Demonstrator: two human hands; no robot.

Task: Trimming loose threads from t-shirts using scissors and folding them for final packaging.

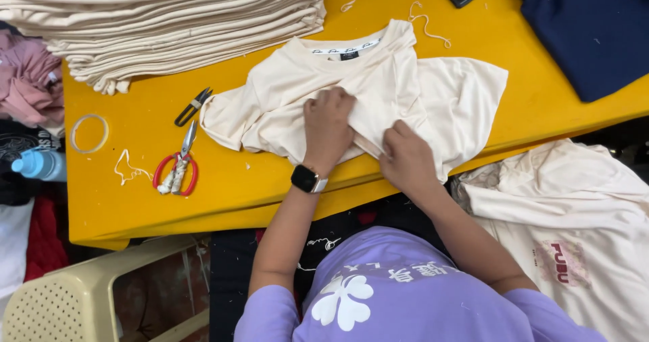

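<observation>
Cream T-shirt (405, 92) lies crumpled on the yellow table (541, 98), neck away from the person, lower part bunched under both hands near the table's front edge. Left hand (328, 129) lies knuckles-up on the cloth w/ fingers curled & pressed together, gripping a fold; black watch (305, 178) on that wrist. Right hand (407, 156) sits just beside it, fingers tucked under the fabric, pinching the same fold; fingertips hidden. Both forearms come up from below, angled inward. Open tabletop to the left btw shirt & red-handled scissors (177, 166), w/ black thread snips (193, 106) above them. Stack of folded cream shirts (176, 24) at far left; navy cloth (588, 31) far right.
</observation>
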